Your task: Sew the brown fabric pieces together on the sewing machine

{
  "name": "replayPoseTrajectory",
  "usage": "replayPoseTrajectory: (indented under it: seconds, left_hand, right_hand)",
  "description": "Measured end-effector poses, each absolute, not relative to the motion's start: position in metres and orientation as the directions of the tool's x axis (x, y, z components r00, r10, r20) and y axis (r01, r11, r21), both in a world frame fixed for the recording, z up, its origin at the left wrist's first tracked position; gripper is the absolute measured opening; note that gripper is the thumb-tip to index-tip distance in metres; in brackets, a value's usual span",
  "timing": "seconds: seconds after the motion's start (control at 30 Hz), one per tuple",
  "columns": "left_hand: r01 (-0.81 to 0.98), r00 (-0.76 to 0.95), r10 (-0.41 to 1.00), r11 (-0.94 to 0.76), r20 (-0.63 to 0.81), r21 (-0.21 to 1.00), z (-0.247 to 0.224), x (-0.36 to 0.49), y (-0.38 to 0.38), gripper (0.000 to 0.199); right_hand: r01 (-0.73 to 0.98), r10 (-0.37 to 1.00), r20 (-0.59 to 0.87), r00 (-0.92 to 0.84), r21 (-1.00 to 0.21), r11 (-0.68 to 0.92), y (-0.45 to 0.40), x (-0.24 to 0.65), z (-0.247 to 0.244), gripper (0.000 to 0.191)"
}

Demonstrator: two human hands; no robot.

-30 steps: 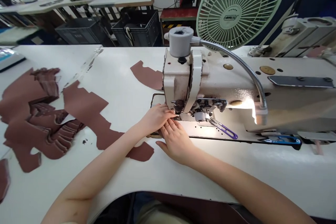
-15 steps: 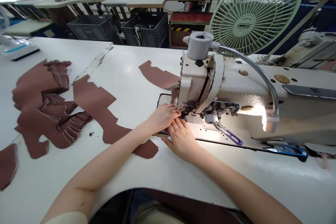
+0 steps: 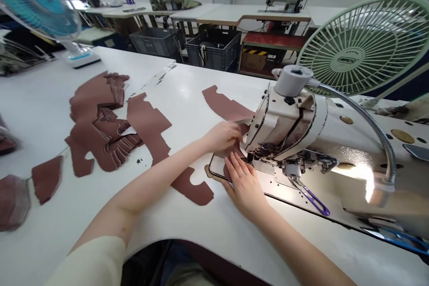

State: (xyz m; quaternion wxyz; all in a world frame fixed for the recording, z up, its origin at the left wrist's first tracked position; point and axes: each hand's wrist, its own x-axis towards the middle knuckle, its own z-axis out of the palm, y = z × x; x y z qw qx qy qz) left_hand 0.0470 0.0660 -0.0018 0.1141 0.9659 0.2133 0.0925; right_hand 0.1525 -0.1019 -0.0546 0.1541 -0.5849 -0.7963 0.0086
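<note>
A brown piece (image 3: 230,103) reaches across the white table to the head of a sewing machine (image 3: 278,120). My left hand (image 3: 225,136) has its fingers curled around part of the brown material beside the needle area. Lower and nearer to me, my right hand (image 3: 244,183) lies with its fingers stretched out, pressing brown material onto the machine bed. Another brown cutout (image 3: 147,118) lies flat left of the hands, partly under my left forearm. Farther left is a layered stack of brown pieces (image 3: 89,123). The needle itself is hidden.
A green fan (image 3: 348,60) stands behind the machine, and a blue fan (image 3: 50,0) at the far left. A purple-handled tool (image 3: 313,201) lies on the machine bed. Grey crates (image 3: 214,49) stand beyond the white table (image 3: 187,85).
The view has swung left and up. My left hand has lifted away from my right hand with brown material in its fingers; more material shows between the hands.
</note>
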Motion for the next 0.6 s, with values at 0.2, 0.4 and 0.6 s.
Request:
replayPoseTrajectory:
  seconds: [0.2, 0.4, 0.6]
  left_hand:
    - [0.722, 0.676, 0.734, -0.676, 0.056, 0.149, -0.016, 0.042, 0.137, 0.049]
    - [0.695, 0.698, 0.704, -0.71, 0.131, 0.114, -0.013, 0.032, 0.136, 0.038]
    - [0.726, 0.548, 0.696, -0.671, 0.465, 0.149, 0.067, -0.033, 0.12, 0.04]
  right_hand:
    - [0.909, 0.918, 0.303, -0.255, -0.248, 0.335, -0.101, 0.156, -0.06, 0.042]
    - [0.836, 0.924, 0.298, -0.241, -0.42, 0.354, -0.1, 0.167, -0.051, 0.04]
    - [0.685, 0.95, 0.055, -0.308, -0.68, 0.262, -0.184, 0.204, 0.003, 0.033]
